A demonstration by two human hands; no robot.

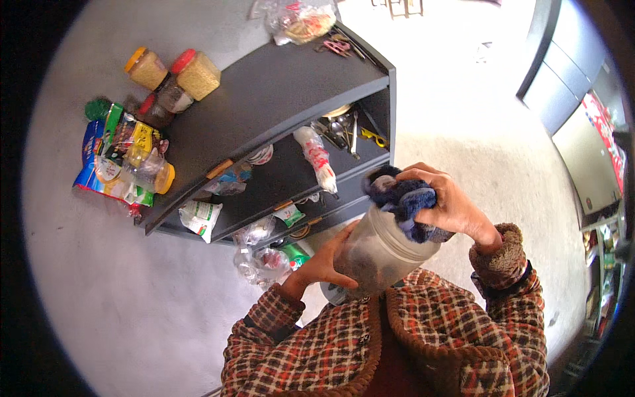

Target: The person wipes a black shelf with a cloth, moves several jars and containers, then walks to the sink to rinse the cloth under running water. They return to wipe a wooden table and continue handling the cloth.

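A large clear plastic jar (379, 253) is held tilted in front of my chest. My left hand (330, 258) grips its side, thumb toward me and fingers wrapped behind. At the jar's mouth, my right hand (446, 201) clasps a bunched dark blue fuzzy cloth (414, 203) against the rim. The cloth covers much of the opening. Inside the jar there are dark, blurred patches that I cannot make out. No lid shows on the jar.
A dark grey cabinet (278, 74) stands ahead on the left. Jars with grain (198, 74) and food bags (119, 154) sit on its top. Its open compartment holds utensils (342, 129) and a wrapped white bundle (316, 159). Shelves (603, 278) line the far right.
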